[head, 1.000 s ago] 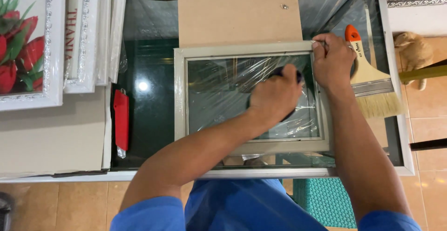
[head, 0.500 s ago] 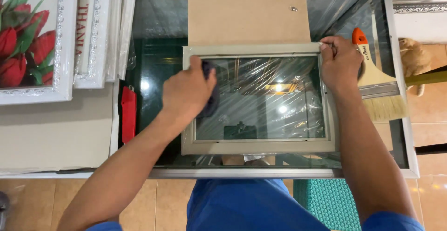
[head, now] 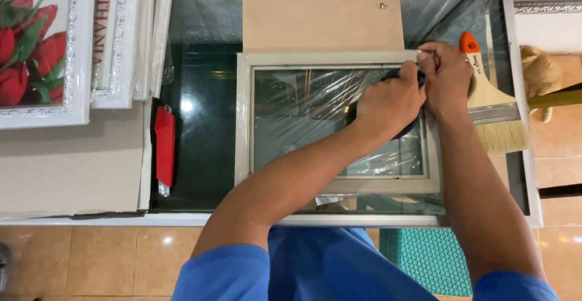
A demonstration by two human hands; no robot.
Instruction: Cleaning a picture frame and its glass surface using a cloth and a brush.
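Observation:
A pale grey picture frame (head: 244, 119) with a glass pane lies flat on a glass-topped table (head: 200, 125). My left hand (head: 391, 104) presses a dark cloth (head: 403, 132) onto the glass near the frame's top right corner. My right hand (head: 447, 76) rests on that same corner of the frame, fingers curled over its edge, right beside the left hand. A brown backing board (head: 321, 13) lies just beyond the frame.
A wide paintbrush with an orange handle (head: 491, 110) lies right of the frame. A red box cutter (head: 164, 146) lies to the left, beside brown cardboard (head: 66, 161). White framed pictures (head: 42, 46) are stacked at the far left. A teal stool (head: 427, 258) stands below the table edge.
My left hand swept the dark cloth across the glass, from the middle to the upper left, then over to the top right corner. My right hand stayed on the corner.

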